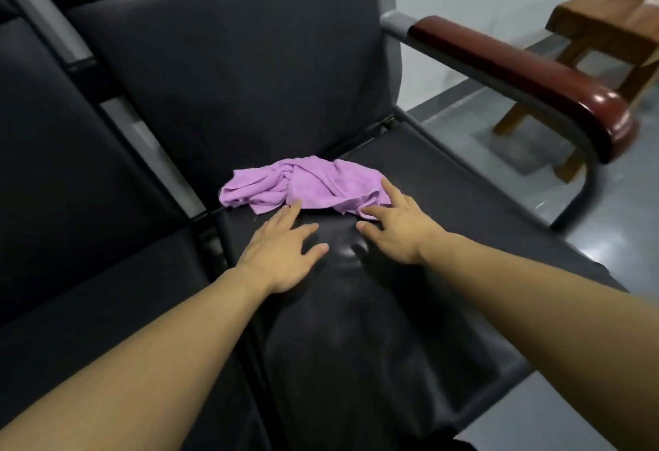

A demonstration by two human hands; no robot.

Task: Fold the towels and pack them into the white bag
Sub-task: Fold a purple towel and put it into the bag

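Note:
A crumpled purple towel lies at the back of a black chair seat, against the backrest. My left hand reaches over the seat with straight, spread fingers, its fingertip touching the towel's front edge. My right hand is also spread flat, with its fingers resting on the towel's right front corner. Neither hand holds anything. No white bag is in view.
The seat belongs to a row of black padded chairs with grey metal frames. A dark red wooden armrest runs along the right side. A wooden bench stands on the grey floor at the upper right.

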